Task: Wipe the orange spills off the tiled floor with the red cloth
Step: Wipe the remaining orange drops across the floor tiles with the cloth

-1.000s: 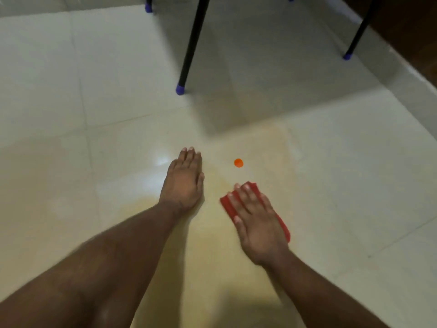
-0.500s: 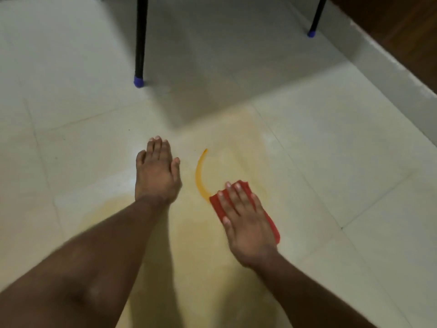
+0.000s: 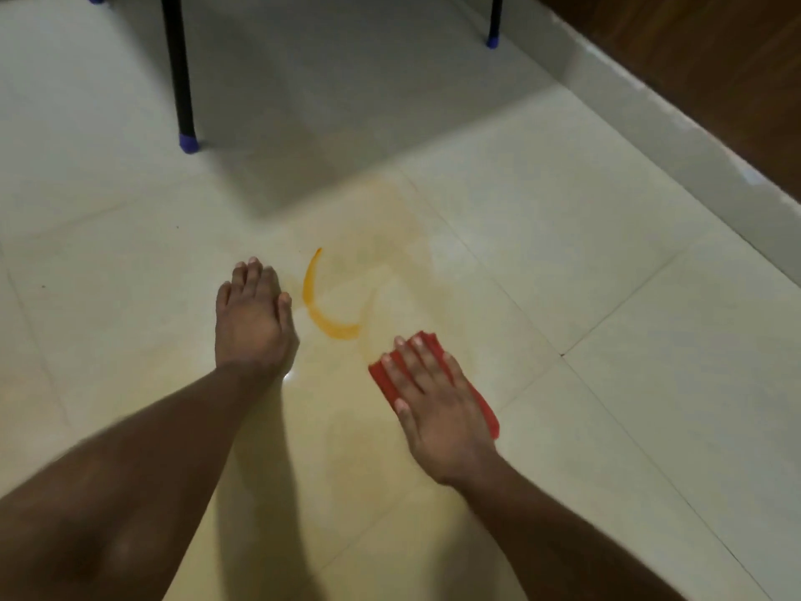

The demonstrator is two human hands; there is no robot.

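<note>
Orange spill (image 3: 323,310) marks the tiled floor (image 3: 585,262) as a curved, hook-shaped streak, lying between your two hands and a little ahead of them. Around it the tiles carry a paler yellowish film that spreads toward you under both forearms.

Your right hand (image 3: 433,405) lies flat on the red cloth (image 3: 484,405), palm down, with the fingers (image 3: 427,362) straight and slightly spread, pressing the cloth to the floor rather than gripping it. The cloth shows along the left edge of your hand, past the fingertips, and as a strip down the right side toward your wrist. It sits near the lower right end of the streak but apart from it.

Your left hand (image 3: 253,318) rests palm down on the bare floor just left of the streak, fingers straight and close together, holding nothing.

Farther ahead, a black furniture leg (image 3: 177,67) with a blue cap (image 3: 187,143) stands on the tiles in shadow. A second capped leg (image 3: 493,19) stands near the pale skirting (image 3: 650,123) that runs along a dark wooden panel (image 3: 715,58) on the right.
</note>
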